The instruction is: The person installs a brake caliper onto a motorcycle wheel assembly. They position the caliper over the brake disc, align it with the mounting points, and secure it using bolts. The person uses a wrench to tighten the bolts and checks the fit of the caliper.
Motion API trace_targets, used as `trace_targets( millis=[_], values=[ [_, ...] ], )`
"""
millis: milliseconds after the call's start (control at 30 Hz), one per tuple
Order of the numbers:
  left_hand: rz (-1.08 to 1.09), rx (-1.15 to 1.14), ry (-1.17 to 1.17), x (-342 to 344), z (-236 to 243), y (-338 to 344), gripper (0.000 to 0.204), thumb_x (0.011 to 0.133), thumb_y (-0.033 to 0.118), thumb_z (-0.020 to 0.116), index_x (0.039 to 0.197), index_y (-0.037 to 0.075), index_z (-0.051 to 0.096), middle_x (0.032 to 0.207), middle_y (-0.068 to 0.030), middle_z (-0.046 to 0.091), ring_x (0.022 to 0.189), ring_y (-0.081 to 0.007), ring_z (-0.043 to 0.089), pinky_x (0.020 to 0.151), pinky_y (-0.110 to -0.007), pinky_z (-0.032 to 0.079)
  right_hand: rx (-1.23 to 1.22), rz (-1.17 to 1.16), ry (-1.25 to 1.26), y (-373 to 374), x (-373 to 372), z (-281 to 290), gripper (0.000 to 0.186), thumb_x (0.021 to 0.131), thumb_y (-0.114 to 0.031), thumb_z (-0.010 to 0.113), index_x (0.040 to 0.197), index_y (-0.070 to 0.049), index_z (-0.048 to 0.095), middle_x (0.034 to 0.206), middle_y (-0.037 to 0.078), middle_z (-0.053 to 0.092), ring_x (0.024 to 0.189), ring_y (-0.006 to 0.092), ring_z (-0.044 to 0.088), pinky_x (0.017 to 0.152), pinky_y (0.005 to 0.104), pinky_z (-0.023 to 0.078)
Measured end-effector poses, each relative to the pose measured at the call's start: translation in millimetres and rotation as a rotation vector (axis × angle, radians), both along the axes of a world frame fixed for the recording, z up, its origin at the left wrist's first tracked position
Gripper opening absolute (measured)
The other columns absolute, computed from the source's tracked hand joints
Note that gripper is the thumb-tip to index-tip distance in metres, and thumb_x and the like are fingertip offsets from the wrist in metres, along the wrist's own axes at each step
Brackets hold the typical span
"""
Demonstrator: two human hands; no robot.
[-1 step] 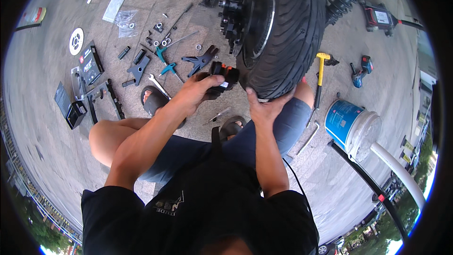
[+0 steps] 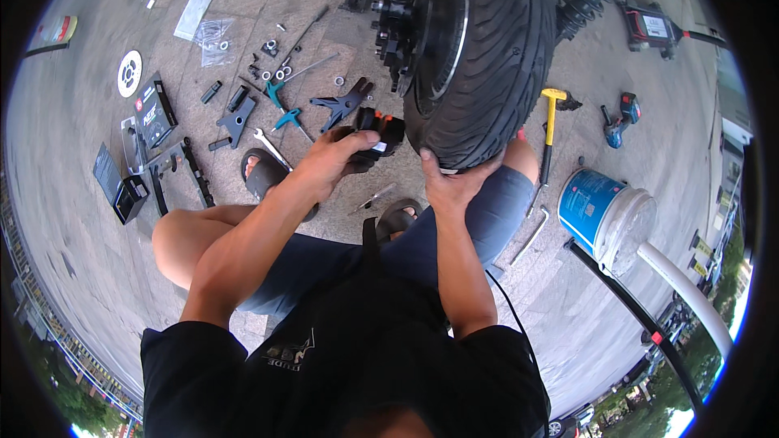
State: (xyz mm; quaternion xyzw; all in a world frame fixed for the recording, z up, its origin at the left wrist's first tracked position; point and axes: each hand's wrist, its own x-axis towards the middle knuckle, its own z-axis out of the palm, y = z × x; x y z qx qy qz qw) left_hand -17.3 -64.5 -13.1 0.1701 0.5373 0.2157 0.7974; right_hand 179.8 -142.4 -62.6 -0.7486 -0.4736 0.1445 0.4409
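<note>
My left hand (image 2: 344,154) grips a black part with orange pieces and a white label (image 2: 381,129), just left of the lower side of a treaded tyre (image 2: 495,65). My right hand (image 2: 454,178) holds the bottom of that tyre, thumb raised against the tread. The wheel has black hub and brake fittings (image 2: 391,45) on its left face and stands beside a coil-spring shock (image 2: 588,0). Below my hands are my sandalled feet, with a small tool (image 2: 373,196) on the paving between them.
Brackets (image 2: 341,105), teal-handled tools (image 2: 288,118), spanner (image 2: 272,146), washers, bags and boxes (image 2: 154,113) lie left and ahead. At right are a yellow-and-black hammer (image 2: 554,97), drill (image 2: 614,130), jack (image 2: 649,28), blue-and-white bucket (image 2: 588,207), white pipe (image 2: 682,292) and black bar (image 2: 629,308).
The black part in my left hand and the tyre in my right hand have shifted very slightly to the left. Both grips look the same.
</note>
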Motion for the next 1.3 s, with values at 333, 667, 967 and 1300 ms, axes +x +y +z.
trace_targets(
  millis=[333,667,967,1300],
  values=[
    [0.054,-0.043,0.065,-23.2,21.6,-16.9,0.040,0.081,0.018,0.071,0.113,0.000,0.055,0.099,-0.0053,0.063,0.090,-0.0147,0.059,0.079,-0.030,0.048,-0.125,-0.097,0.214,-15.1,-13.2,-36.7,0.105,0.063,-0.025,0.087,0.137,0.008,0.020,0.136,0.025,0.034,0.128,0.0302,0.035,0.109,0.0380,0.025],
    [-0.019,0.008,0.079,-36.8,28.9,-14.8,0.043,0.078,0.017,0.074,0.112,-0.001,0.056,0.094,-0.0044,0.064,0.089,-0.0122,0.057,0.081,-0.029,0.044,-0.361,0.096,0.358,-10.2,-4.6,-132.0,0.068,0.073,-0.023,0.082,0.126,0.005,0.050,0.133,0.013,0.053,0.121,0.0246,0.049,0.107,0.0339,0.031],
    [-0.042,-0.002,0.111,-36.8,17.0,-17.8,0.046,0.076,0.020,0.077,0.110,-0.002,0.056,0.093,-0.0061,0.064,0.084,-0.0139,0.058,0.075,-0.028,0.045,-0.258,-0.038,0.453,-7.1,-9.3,-79.4,0.088,0.061,-0.029,0.088,0.127,0.008,0.044,0.133,0.020,0.048,0.125,0.0306,0.043,0.107,0.0384,0.031],
    [-0.198,-0.047,0.198,-18.1,28.3,-35.6,0.059,0.074,0.023,0.079,0.118,-0.005,0.051,0.101,-0.0099,0.063,0.091,-0.0178,0.060,0.079,-0.029,0.048,-0.138,-0.020,0.084,-14.3,2.7,-52.0,0.118,0.050,-0.033,0.093,0.138,0.009,0.026,0.135,0.023,0.038,0.127,0.0331,0.037,0.109,0.0411,0.027]
  ],
)
